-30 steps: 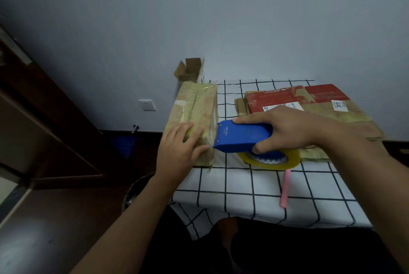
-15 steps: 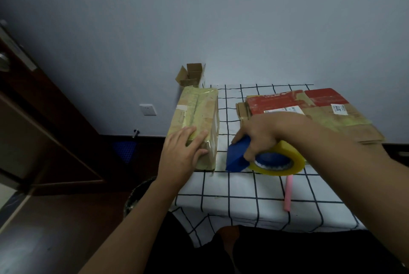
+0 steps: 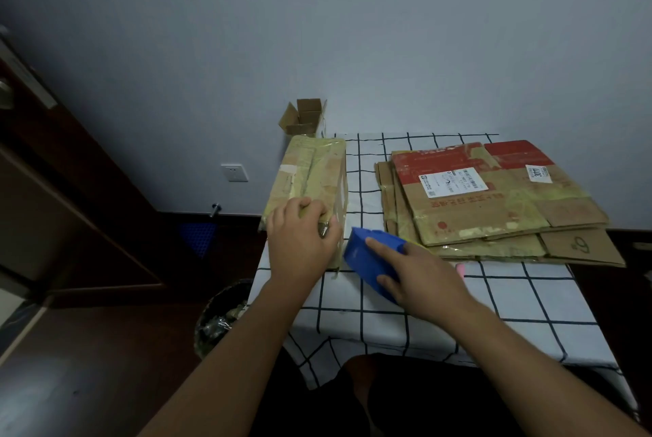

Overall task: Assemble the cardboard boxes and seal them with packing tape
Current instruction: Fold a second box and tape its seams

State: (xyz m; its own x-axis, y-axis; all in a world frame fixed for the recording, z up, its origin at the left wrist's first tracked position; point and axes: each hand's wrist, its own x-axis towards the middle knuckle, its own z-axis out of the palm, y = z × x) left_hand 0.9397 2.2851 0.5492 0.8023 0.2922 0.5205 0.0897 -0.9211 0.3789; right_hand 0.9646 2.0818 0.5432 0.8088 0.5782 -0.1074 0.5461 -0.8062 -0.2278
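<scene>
A long assembled cardboard box (image 3: 310, 171), covered in yellowish tape, stands on the left edge of the checked table (image 3: 511, 299). My left hand (image 3: 300, 242) presses on its near end, fingers curled over the top. My right hand (image 3: 420, 274) grips a blue tape dispenser (image 3: 370, 260) just right of the box's near end, low over the cloth. The tape roll is mostly hidden under my hand. A stack of flattened cardboard boxes (image 3: 494, 200) lies at the right back.
A small open cardboard box (image 3: 305, 117) sits at the table's far left corner by the wall. A pink stick (image 3: 460, 269) peeks out beside my right hand. A bin (image 3: 222, 316) stands on the floor left of the table. A dark door (image 3: 70, 207) is at left.
My right hand has brought the dispenser down and toward me, away from the box's side. My left hand has slid forward over the box's near end.
</scene>
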